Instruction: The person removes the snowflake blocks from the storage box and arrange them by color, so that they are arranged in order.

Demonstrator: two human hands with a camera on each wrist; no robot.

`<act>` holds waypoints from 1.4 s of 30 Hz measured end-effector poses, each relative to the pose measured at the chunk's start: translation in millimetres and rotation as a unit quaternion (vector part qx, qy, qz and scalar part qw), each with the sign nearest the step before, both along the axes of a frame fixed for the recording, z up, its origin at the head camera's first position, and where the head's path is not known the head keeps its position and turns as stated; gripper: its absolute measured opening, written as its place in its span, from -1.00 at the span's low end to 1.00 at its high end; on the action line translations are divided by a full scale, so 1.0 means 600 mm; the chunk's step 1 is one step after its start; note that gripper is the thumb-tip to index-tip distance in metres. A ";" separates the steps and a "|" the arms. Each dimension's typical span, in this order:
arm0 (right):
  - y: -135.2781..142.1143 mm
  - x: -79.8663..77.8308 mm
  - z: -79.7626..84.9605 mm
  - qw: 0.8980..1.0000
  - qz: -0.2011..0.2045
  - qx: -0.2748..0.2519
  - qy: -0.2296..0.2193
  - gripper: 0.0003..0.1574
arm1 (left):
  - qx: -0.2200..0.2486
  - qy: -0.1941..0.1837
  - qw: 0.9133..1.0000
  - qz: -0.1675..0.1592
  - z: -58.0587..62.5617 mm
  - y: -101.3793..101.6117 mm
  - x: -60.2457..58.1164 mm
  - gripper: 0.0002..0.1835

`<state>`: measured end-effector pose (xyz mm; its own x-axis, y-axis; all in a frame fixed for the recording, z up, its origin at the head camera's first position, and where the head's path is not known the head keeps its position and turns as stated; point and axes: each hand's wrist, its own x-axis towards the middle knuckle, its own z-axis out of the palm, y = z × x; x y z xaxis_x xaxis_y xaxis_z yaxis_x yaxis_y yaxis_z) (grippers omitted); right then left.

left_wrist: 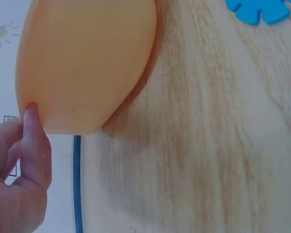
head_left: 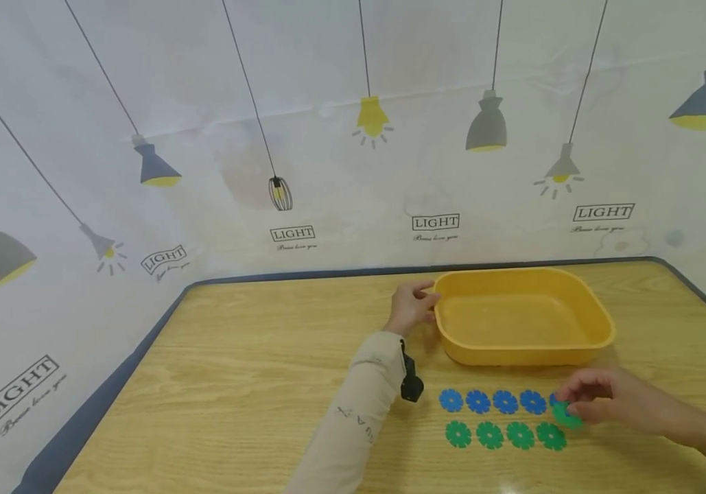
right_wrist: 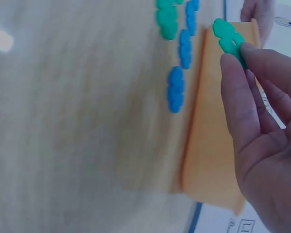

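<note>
My left hand (head_left: 411,307) holds the left end of a yellow plastic basin (head_left: 528,354) by its rim. In the left wrist view, one fingertip lies against the outside of the basin's wall. Between thumb and fingertips, my right hand (head_left: 612,401) pinches a green flower-shaped disc (right_wrist: 228,41) with a notched edge. In the head view this disc overlaps the right end of a row of blue notched discs (head_left: 505,402). A row of green notched discs (head_left: 520,435) lies just in front of the blue row.
Everything stands on a wood-grain table (head_left: 254,357) with a dark blue edge (head_left: 328,273). Behind it hangs a pale wall covering (head_left: 340,171) printed with lamps. The basin is near the table's back edge, and its inside shows only bare yellow floor.
</note>
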<state>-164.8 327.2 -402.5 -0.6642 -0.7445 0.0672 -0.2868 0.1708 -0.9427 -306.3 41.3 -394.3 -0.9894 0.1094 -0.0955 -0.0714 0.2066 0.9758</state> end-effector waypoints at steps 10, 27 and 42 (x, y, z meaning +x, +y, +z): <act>0.016 0.019 -0.039 0.993 -0.055 0.020 0.099 -0.67 | -0.002 0.003 1.000 0.000 0.005 0.000 0.003 -0.64; 0.013 0.037 -0.049 0.978 -0.100 0.064 0.174 -0.73 | 0.003 0.000 1.000 -0.004 0.006 0.002 0.005 -0.64; 0.002 0.026 -0.006 0.944 -0.199 0.124 0.234 -0.80 | 0.035 -0.016 0.999 -0.007 -0.004 -0.007 -0.005 -0.63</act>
